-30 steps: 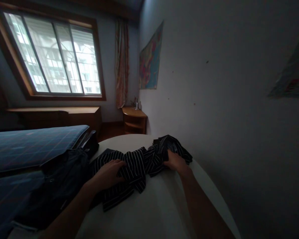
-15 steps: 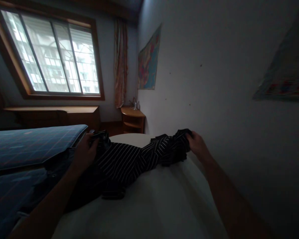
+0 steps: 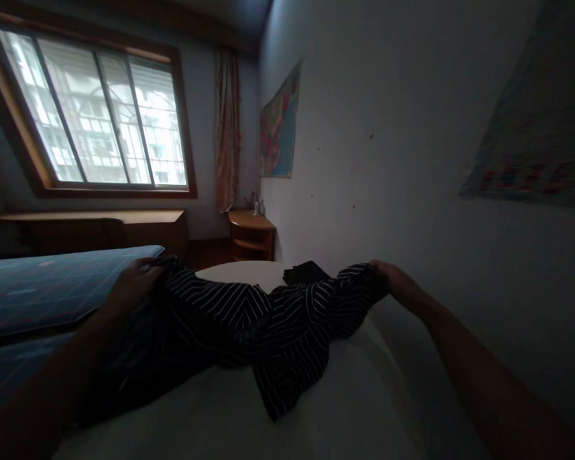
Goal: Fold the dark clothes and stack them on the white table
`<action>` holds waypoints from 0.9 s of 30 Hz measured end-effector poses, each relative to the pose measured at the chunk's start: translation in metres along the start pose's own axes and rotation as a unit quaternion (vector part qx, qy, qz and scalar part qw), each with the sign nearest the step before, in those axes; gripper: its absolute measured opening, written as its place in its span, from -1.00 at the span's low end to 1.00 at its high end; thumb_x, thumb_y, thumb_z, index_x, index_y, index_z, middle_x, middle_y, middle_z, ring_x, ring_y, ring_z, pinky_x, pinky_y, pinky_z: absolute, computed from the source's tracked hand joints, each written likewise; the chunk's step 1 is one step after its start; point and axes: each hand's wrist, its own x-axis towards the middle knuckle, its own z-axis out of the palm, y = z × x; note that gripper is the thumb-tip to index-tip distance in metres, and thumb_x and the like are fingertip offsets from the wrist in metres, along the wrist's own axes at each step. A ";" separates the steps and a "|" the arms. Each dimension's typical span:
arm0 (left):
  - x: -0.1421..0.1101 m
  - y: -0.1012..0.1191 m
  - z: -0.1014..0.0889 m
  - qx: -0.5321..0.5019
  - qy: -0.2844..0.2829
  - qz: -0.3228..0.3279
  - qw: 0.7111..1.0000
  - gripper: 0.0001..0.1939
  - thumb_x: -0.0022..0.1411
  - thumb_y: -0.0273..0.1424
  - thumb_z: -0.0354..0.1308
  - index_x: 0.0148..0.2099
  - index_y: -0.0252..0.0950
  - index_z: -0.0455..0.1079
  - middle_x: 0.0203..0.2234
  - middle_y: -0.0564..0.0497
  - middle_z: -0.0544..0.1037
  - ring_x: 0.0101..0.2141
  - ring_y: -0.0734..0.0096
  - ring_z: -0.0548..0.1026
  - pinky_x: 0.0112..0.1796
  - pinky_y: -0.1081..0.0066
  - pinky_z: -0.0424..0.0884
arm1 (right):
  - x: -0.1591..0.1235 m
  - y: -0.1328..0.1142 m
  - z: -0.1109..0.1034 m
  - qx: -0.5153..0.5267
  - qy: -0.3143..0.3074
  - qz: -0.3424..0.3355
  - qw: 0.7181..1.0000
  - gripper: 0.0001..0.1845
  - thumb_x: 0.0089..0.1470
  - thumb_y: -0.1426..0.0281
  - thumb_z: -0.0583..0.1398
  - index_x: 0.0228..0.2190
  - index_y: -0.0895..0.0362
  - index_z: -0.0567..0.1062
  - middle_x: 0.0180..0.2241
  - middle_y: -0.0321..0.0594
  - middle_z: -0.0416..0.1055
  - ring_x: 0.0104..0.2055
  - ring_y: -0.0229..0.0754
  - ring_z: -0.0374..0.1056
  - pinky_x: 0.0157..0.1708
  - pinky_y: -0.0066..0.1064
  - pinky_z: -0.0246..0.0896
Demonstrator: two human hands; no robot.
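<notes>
A black garment with thin white stripes (image 3: 239,313), maybe a shirt, stretches crumpled between my two hands over a pale, round-edged surface (image 3: 234,271). My left hand (image 3: 138,278) is closed on its left end, and my right hand (image 3: 393,281) grips the right end near the wall. One striped flap hangs toward me in the middle. Under the left part lies dark, unstriped cloth (image 3: 148,358); whether it belongs to the same garment I cannot tell. A folded black cloth (image 3: 306,273) rests behind the garment on the pale surface.
Blue checked padding (image 3: 67,275) lies on the left. Behind it stands a wooden desk (image 3: 158,217) below the window (image 3: 96,115). A wooden corner shelf (image 3: 252,220) is at the back. The white wall (image 3: 388,166) with posters runs close along the right.
My hands have moved apart, the left one leftward and the right one rightward. The striped garment is stretched wider, and a flap of it now hangs down in the middle.
</notes>
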 end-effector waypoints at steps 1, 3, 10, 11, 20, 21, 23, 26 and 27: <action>-0.003 0.000 0.005 0.001 -0.033 0.004 0.999 -0.57 0.21 -0.32 0.11 0.06 -0.48 0.34 -0.23 -0.14 0.60 -0.32 0.26 0.56 -0.28 0.35 0.47 | -0.003 0.000 0.005 0.005 -0.027 0.003 1.000 -0.80 -0.11 0.30 0.05 -0.49 0.09 0.44 -0.52 -0.27 0.43 -0.44 -0.15 0.29 -0.41 -0.35 0.22; -0.014 0.001 0.020 0.024 -0.062 0.036 0.997 -0.51 0.19 -0.30 0.09 0.12 -0.46 0.30 -0.10 -0.18 0.57 -0.23 0.23 0.57 -0.20 0.31 0.47 | -0.006 -0.005 0.015 0.024 -0.085 0.001 0.996 -0.79 -0.09 0.30 0.07 -0.45 0.10 0.45 -0.51 -0.29 0.42 -0.45 -0.17 0.30 -0.43 -0.37 0.21; -0.083 0.010 0.094 0.025 -0.275 0.273 0.921 -0.32 0.21 -0.09 0.10 0.30 -0.26 0.20 0.20 -0.18 0.38 0.16 0.09 0.38 0.14 0.16 0.28 | -0.016 -0.052 0.048 -0.029 -0.202 -0.118 0.972 -0.73 0.06 0.21 0.15 -0.26 0.05 0.54 -0.30 -0.23 0.48 -0.25 -0.13 0.37 -0.20 -0.31 0.31; -0.094 0.009 0.104 0.046 -0.311 0.292 0.903 -0.25 0.18 -0.11 0.15 0.35 -0.24 0.13 0.27 -0.18 0.28 0.21 0.07 0.30 0.19 0.14 0.21 | -0.016 -0.058 0.050 -0.067 -0.196 -0.147 0.967 -0.74 0.07 0.22 0.16 -0.24 0.03 0.55 -0.27 -0.21 0.47 -0.22 -0.12 0.37 -0.16 -0.30 0.30; -0.148 0.009 0.121 0.175 -0.392 0.329 0.841 -0.70 0.18 -0.48 -0.03 -0.13 -0.23 0.50 -0.20 -0.08 0.59 -0.16 0.18 0.54 -0.10 0.26 0.38 | -0.006 -0.073 0.044 -0.295 -0.050 -0.168 0.939 -0.74 0.17 0.36 0.10 -0.23 -0.01 0.60 -0.35 -0.19 0.53 -0.32 -0.10 0.41 -0.23 -0.31 0.24; -0.154 0.012 0.117 0.162 -0.404 0.330 0.838 -0.73 0.14 -0.50 -0.02 -0.21 -0.23 0.49 -0.27 -0.06 0.60 -0.24 0.21 0.55 -0.19 0.31 0.39 | -0.005 -0.073 0.044 -0.291 -0.034 -0.160 0.943 -0.71 0.19 0.35 0.07 -0.18 -0.01 0.58 -0.35 -0.20 0.54 -0.34 -0.10 0.42 -0.26 -0.32 0.23; -0.166 0.017 0.107 0.120 -0.462 0.335 0.813 -0.78 0.06 -0.50 0.05 -0.28 -0.22 0.47 -0.37 0.00 0.59 -0.36 0.27 0.54 -0.35 0.40 0.37 | -0.002 -0.073 0.044 -0.269 -0.011 -0.161 0.949 -0.67 0.21 0.37 0.02 -0.12 0.02 0.53 -0.35 -0.20 0.55 -0.37 -0.11 0.42 -0.31 -0.34 0.22; -0.184 0.027 0.093 0.043 -0.623 0.317 0.714 -0.85 -0.01 -0.49 0.13 -0.35 -0.19 0.48 -0.51 0.08 0.55 -0.50 0.37 0.47 -0.53 0.49 0.26 | 0.000 -0.074 0.047 -0.214 -0.026 -0.189 0.958 -0.68 0.15 0.42 0.02 -0.15 0.06 0.51 -0.33 -0.21 0.54 -0.36 -0.15 0.41 -0.30 -0.36 0.23; -0.187 0.031 0.090 0.018 -0.665 0.305 0.682 -0.87 -0.01 -0.49 0.15 -0.37 -0.19 0.47 -0.52 0.10 0.53 -0.51 0.39 0.46 -0.55 0.50 0.24 | 0.000 -0.076 0.049 -0.197 -0.045 -0.197 0.959 -0.70 0.13 0.43 0.04 -0.17 0.07 0.51 -0.32 -0.22 0.54 -0.34 -0.16 0.40 -0.29 -0.37 0.24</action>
